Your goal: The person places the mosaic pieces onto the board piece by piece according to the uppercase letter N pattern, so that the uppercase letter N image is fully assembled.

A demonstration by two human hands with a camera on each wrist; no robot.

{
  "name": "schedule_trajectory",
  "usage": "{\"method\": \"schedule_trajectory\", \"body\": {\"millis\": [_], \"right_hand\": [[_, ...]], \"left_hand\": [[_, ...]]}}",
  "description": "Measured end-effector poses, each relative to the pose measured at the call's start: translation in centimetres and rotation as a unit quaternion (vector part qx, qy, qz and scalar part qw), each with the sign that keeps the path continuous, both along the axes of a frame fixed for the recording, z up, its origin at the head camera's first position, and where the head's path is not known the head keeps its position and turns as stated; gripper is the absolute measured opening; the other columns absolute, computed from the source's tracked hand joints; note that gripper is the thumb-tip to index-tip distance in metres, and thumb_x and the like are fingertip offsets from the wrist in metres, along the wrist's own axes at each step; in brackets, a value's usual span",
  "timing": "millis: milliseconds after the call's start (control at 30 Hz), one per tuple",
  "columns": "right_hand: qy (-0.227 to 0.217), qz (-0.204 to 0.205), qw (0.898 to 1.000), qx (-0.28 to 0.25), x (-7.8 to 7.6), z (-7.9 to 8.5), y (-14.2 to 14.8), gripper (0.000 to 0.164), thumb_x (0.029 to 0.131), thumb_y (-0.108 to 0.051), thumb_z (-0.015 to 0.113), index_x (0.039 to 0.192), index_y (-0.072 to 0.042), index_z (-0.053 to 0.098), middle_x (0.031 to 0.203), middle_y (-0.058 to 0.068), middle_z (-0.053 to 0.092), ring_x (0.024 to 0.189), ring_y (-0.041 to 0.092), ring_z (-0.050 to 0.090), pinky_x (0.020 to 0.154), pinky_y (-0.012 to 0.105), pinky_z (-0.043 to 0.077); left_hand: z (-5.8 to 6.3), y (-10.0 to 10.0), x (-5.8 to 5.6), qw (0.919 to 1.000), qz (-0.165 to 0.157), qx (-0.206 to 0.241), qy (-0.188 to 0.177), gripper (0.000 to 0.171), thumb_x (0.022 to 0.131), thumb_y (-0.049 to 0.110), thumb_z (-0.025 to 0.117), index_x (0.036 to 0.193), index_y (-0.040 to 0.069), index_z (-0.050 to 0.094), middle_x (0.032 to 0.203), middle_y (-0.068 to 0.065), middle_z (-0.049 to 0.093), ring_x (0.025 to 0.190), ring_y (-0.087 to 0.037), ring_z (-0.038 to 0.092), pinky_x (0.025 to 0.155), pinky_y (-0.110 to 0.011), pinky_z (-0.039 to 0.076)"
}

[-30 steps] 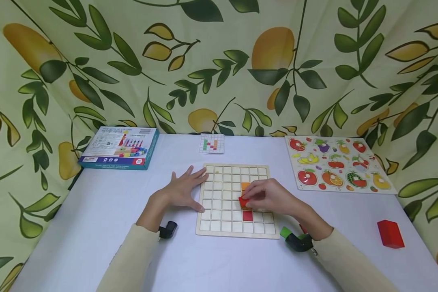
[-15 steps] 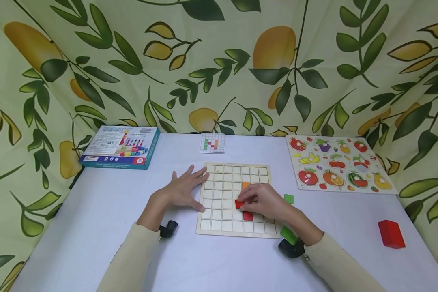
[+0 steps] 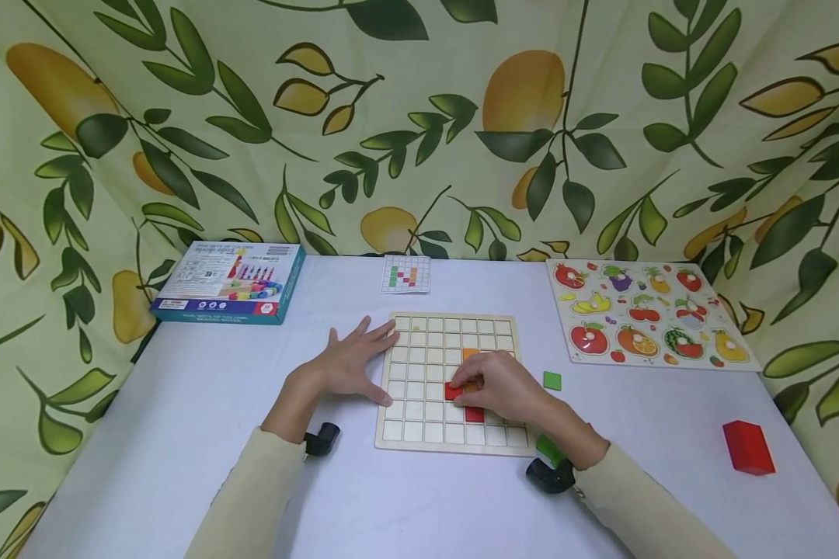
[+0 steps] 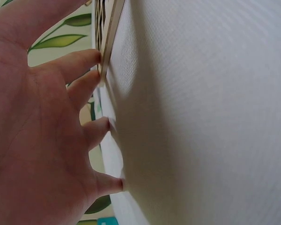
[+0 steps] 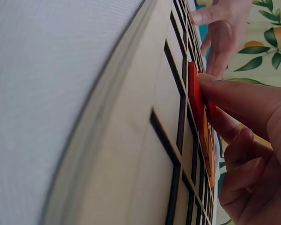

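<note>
The box (image 3: 228, 283) bore the heading "FIVE SETS OF COLUMN"; its smaller print was too blurred to read.

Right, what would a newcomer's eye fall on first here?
Probably the fruit-patterned cloth filling the background behind the white table. Next, near the centre, the right hand pinches a red tile at the gridded board, while the left hand lies spread at its left edge. A red block stands out towards the table's right side.

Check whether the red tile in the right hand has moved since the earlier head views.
Yes. Judged against the wooden grid board, the held red tile has shifted left.
</note>
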State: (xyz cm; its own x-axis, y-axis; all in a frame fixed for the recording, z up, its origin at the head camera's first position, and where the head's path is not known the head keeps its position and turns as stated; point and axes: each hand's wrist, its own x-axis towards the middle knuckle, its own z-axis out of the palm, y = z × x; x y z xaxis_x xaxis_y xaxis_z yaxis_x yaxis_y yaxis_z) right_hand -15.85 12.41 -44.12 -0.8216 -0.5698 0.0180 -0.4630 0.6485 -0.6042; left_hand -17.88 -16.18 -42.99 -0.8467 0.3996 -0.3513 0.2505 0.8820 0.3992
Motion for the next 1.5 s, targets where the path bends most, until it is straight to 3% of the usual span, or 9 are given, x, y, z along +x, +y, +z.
{"method": "schedule_trajectory", "body": {"millis": [367, 1033, 1333, 1500], "right_hand": [[-0.012, -0.012, 1.000, -0.001, -0.16, -0.19, -0.24, 0.017, 0.078, -0.020, 0.089, 0.092, -0.023, 0.082, 0.097, -0.010, 0.077, 0.098, 0.009, 0.066, 0.091, 0.033, 0.054], [-0.021, -0.007, 1.000, 0.017, -0.25, -0.17, -0.24, 0.017, 0.079, -0.020, 0.089, 0.093, -0.025, 0.081, 0.102, -0.009, 0.077, 0.107, 0.014, 0.068, 0.104, 0.046, 0.053], [-0.036, 0.013, 0.999, 0.028, -0.51, 0.05, 0.03, 0.020, 0.080, -0.021, 0.088, 0.097, -0.025, 0.081, 0.105, -0.010, 0.076, 0.108, 0.013, 0.066, 0.104, 0.045, 0.053], [-0.052, 0.047, 0.997, 0.036, -0.82, 0.57, 0.34, 0.021, 0.082, -0.024, 0.086, 0.102, -0.023, 0.080, 0.107, -0.011, 0.075, 0.109, 0.012, 0.065, 0.104, 0.043, 0.053]], "left_hand": [[0.04, 0.04, -0.02, 1.0000, 0.002, -0.003, 0.000, 0.113, 0.070, 0.055, 0.087, 0.162, 0.026, 0.028, 0.174, 0.007, 0.014, 0.163, -0.035, 0.000, 0.120, -0.080, -0.001], [0.12, -0.05, -0.01, 1.0000, -0.007, 0.004, 0.002, 0.113, 0.070, 0.055, 0.087, 0.162, 0.024, 0.030, 0.174, 0.007, 0.013, 0.163, -0.035, 0.000, 0.118, -0.082, -0.001], [0.06, -0.09, 0.02, 1.0000, -0.006, 0.005, 0.000, 0.112, 0.070, 0.054, 0.087, 0.162, 0.025, 0.030, 0.174, 0.007, 0.013, 0.163, -0.035, -0.001, 0.118, -0.082, -0.001], [-0.03, -0.07, -0.06, 1.0000, -0.006, 0.003, 0.000, 0.112, 0.070, 0.055, 0.087, 0.162, 0.025, 0.029, 0.174, 0.008, 0.013, 0.163, -0.034, -0.001, 0.119, -0.081, -0.001]]}}
